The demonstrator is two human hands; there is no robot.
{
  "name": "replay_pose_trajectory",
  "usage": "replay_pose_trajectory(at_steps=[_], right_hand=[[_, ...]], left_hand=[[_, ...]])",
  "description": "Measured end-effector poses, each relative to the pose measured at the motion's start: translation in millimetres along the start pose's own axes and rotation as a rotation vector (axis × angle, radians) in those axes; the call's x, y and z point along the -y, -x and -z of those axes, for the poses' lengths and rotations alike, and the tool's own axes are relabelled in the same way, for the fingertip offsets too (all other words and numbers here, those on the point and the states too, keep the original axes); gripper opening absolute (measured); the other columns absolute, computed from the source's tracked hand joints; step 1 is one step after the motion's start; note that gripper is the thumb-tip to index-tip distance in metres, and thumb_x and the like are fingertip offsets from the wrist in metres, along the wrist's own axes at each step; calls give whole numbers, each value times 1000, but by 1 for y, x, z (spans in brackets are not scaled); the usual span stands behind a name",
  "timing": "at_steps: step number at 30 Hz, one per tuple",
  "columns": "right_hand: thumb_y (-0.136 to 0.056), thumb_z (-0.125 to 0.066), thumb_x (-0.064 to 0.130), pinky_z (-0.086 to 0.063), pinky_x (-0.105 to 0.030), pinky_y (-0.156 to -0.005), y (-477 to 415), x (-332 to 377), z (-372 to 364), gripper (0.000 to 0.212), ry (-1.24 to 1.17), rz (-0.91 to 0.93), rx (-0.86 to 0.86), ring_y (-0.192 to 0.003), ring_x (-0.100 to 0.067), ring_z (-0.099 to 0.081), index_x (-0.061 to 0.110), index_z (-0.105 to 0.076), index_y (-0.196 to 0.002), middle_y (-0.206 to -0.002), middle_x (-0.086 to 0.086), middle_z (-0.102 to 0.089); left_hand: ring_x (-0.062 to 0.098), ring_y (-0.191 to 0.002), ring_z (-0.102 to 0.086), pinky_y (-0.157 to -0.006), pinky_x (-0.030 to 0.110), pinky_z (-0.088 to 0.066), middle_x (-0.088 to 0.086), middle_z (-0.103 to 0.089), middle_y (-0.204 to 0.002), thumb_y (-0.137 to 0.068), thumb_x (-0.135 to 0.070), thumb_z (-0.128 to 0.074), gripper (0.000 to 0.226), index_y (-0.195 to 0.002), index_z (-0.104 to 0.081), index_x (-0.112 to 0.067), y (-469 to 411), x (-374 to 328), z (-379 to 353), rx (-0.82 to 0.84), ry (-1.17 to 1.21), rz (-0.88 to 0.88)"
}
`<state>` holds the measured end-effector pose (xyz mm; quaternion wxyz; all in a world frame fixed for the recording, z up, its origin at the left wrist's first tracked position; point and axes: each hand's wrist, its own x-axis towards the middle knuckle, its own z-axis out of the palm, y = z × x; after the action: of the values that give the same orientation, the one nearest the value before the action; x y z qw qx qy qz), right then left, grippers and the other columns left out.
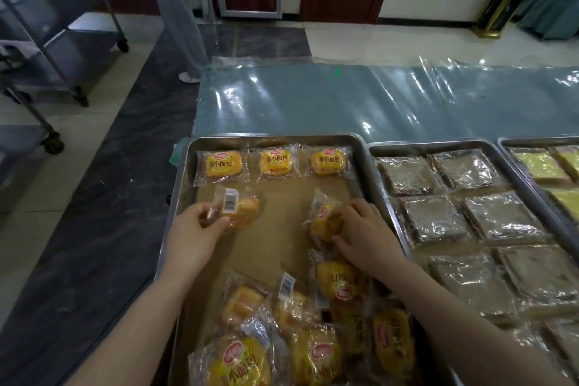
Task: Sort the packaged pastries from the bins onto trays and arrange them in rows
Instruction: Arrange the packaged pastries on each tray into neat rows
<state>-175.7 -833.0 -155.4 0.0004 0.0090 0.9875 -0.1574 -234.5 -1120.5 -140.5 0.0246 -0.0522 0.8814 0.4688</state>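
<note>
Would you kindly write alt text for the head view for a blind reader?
The left hand and right hand each hold a wrapped bun in a steel tray, just short of a row of three buns. Loose buns lie piled nearer.

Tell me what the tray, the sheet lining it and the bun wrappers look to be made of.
Tray: likely stainless steel, brushed grey with dull reflections. Lining sheet: seemingly brown baking paper, matte, flat. Bun wrappers: clear glossy plastic film, crinkled, printed labels.
</note>
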Motion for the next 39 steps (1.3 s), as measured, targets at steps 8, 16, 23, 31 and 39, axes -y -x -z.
replay_pose_trajectory(at_steps=[8, 16, 23, 31, 39], right_hand=[[-97, -37, 46, -31, -49, -109, -29, 15, -8, 43, 71, 107, 204, -143, -22, -15, 43, -34, -140, -151, 7, -30], [-96, -21, 50, -16, -53, -113, -37, 3, -30, 53, 194, -146, 106, -145, -32, 0, 48, 2, -145, -159, -1, -8], [-95, -6, 37, 20, -48, -110, -22, 4, -47, 57, 369, 27, 20, -139, -23, 29, 27, 16, -148, -158, 2, 17], [-93, -24, 38, -14, -51, -112, -19, 4, -47, 54, 257, 51, -66, -143, -34, -18, 38, -23, -147, -155, -4, -29], [-91, -25, 43, -18, -53, -110, -27, -3, -47, 51, 167, 36, -36, -145, -25, -12, 47, -23, -142, -155, 5, -26]], left_hand=[[18, -96, -53, -81, 27, -40, -3, -63, -106, -80, -6, -68, 25, -101, -67, -19, 0, 2, 4, -125, -469, -406], [11, -137, 32, -110, 44, 0, -16, 23, -152, -85, -59, -41, 53, -133, -20, -61, 2, 31, -27, 343, -458, -400], [20, -135, 32, -111, 46, 10, -12, 53, -136, -86, -64, -39, 76, -131, 23, -63, 2, 43, -25, 424, -740, -403], [22, -126, -24, -107, 40, -22, 5, -23, -139, -73, -76, -3, 78, -145, 5, -48, 4, 26, -18, 263, -837, -453], [19, -139, 27, -110, 38, 11, -3, 37, -148, -73, -75, -11, 80, -141, 19, -44, -9, 32, -43, 358, -792, -474]])
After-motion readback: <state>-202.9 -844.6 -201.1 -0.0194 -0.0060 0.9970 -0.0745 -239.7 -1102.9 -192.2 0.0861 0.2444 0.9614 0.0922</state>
